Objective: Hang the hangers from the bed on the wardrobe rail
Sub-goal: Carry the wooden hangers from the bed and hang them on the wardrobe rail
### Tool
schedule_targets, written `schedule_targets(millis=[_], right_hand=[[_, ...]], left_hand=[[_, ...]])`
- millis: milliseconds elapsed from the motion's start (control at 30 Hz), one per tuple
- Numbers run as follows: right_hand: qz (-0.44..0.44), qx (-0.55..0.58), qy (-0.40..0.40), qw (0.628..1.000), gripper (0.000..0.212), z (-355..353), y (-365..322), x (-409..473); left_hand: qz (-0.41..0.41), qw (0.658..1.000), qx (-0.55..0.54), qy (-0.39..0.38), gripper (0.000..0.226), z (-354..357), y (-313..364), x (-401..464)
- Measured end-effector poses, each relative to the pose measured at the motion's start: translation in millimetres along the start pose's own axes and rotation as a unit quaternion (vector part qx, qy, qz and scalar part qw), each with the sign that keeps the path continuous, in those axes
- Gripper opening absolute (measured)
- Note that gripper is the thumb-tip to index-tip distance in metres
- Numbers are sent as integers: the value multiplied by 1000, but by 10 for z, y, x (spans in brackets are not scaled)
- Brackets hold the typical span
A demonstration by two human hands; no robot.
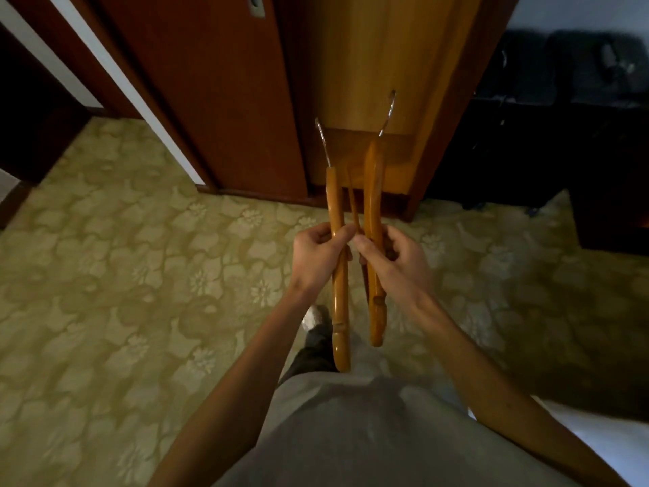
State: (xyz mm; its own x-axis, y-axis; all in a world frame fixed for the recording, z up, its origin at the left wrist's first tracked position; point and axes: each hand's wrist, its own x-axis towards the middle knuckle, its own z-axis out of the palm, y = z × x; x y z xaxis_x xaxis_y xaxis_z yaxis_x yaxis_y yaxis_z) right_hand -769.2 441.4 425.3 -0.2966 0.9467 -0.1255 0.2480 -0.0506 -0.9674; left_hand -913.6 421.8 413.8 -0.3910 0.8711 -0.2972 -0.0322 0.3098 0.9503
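Observation:
I hold two orange wooden hangers edge-on in front of my waist, their metal hooks pointing away toward the wardrobe. My left hand [318, 254] grips the left hanger [338, 293] around its middle. Beside it, my right hand [393, 263] grips the right hanger [374, 191]. A thin wooden bar [353, 202] shows between the two hangers. The open wardrobe [368, 65] stands straight ahead, with light wood inside; its rail is out of view.
A dark brown wardrobe door [217, 93] stands left of the opening. A patterned yellow-green carpet [123, 275] covers the floor. Dark furniture [562, 117] fills the right side. A white edge [604, 444] shows at the lower right.

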Motion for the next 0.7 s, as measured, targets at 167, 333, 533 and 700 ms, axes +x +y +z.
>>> schedule_targets(millis=[167,333,533,700], right_hand=[[11,-6,23,1000,22,332,-276,1168],[19,19,42,999,17,467,-573,2224],[21,1,54,998,19,228,-1005,3444],[-8,-16,86,996,18,-112,-1433,4464]], left_hand=[[21,1000,-2,-16,17,-300,500,1227],[40,998,-9,-41,22,-409,1024,2294],[50,995,-35,-77,28,-244,1708,3398],[108,990,-26,-92,34,37,2375,4355]])
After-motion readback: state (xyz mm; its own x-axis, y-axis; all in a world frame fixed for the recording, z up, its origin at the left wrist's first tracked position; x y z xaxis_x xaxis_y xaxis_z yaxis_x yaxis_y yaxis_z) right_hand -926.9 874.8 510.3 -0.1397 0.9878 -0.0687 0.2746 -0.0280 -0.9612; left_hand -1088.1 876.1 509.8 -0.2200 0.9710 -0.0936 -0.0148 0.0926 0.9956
